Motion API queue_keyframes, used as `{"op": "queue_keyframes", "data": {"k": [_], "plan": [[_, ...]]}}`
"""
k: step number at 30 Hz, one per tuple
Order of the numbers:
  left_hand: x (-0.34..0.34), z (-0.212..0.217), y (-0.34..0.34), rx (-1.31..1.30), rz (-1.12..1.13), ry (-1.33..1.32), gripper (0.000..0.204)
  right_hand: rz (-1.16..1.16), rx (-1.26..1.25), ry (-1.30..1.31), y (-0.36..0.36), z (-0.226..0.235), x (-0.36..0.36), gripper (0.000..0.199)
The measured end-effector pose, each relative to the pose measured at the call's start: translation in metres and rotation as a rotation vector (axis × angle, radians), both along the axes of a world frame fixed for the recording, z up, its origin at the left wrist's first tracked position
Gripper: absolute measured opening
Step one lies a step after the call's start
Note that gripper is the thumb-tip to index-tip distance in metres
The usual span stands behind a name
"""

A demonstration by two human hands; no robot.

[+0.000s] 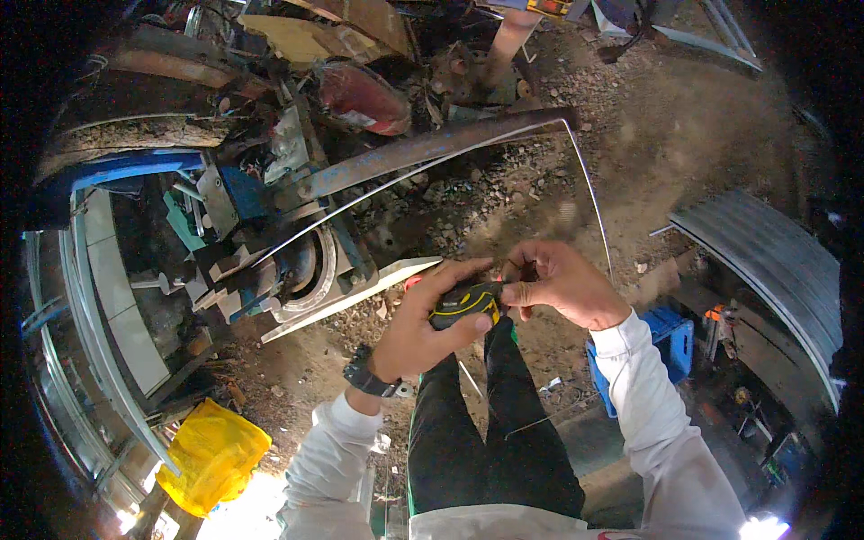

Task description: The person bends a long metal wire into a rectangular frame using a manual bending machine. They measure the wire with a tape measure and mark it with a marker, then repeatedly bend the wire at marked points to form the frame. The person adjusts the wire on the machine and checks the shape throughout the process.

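Note:
My left hand [423, 324], with a dark watch on its wrist, is wrapped round a black and yellow tape measure [461, 306] in front of my legs. My right hand [562, 283] is closed in a pinch at the tape measure's right end, the thumb against it. What lies between those fingertips is hidden. Beyond both hands, a thin pale rod [396, 183] runs along a rusty metal beam [432, 148]. At the beam's right end it bends sharply and comes back down toward my right wrist.
Left of my hands stands a heavy metal fixture with a round ring [328, 265] and a pale board [360, 297] alongside. A yellow cloth or bag [216, 454] is at lower left. To the right are a blue crate [670, 342] and corrugated sheet metal [765, 252]. Scrap fills the far side.

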State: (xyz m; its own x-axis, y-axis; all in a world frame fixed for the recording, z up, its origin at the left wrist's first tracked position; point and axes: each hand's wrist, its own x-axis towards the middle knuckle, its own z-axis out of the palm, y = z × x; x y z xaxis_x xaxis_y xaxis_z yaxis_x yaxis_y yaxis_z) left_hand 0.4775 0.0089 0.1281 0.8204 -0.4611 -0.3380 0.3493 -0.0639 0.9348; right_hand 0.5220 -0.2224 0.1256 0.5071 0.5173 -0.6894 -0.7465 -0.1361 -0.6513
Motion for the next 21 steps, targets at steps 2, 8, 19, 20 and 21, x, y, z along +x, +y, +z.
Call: {"op": "queue_keyframes", "data": {"k": [2, 8, 19, 20, 21], "plan": [[0.005, -0.002, 0.014, 0.007, -0.047, 0.02, 0.061, 0.013, 0.023, 0.011, 0.004, 0.0, -0.001, 0.021], [0.022, 0.013, 0.049, 0.177, -0.04, 0.072, 0.041, -0.141, -0.029, -0.165, 0.016, 0.01, 0.022, 0.025], [0.022, -0.023, 0.177, 1.171, 0.096, -0.507, 0.029, -0.262, -0.558, -0.464, -0.103, -0.094, 0.163, 0.024], [0.019, -0.024, 0.177, 1.181, 0.114, -0.557, 0.029, -0.254, -0.584, -0.46, -0.102, -0.099, 0.163, 0.024], [0.019, -0.023, 0.172, 1.199, 0.142, -0.552, 0.026, -0.242, -0.608, -0.46, -0.103, -0.103, 0.164, 0.024]]}}
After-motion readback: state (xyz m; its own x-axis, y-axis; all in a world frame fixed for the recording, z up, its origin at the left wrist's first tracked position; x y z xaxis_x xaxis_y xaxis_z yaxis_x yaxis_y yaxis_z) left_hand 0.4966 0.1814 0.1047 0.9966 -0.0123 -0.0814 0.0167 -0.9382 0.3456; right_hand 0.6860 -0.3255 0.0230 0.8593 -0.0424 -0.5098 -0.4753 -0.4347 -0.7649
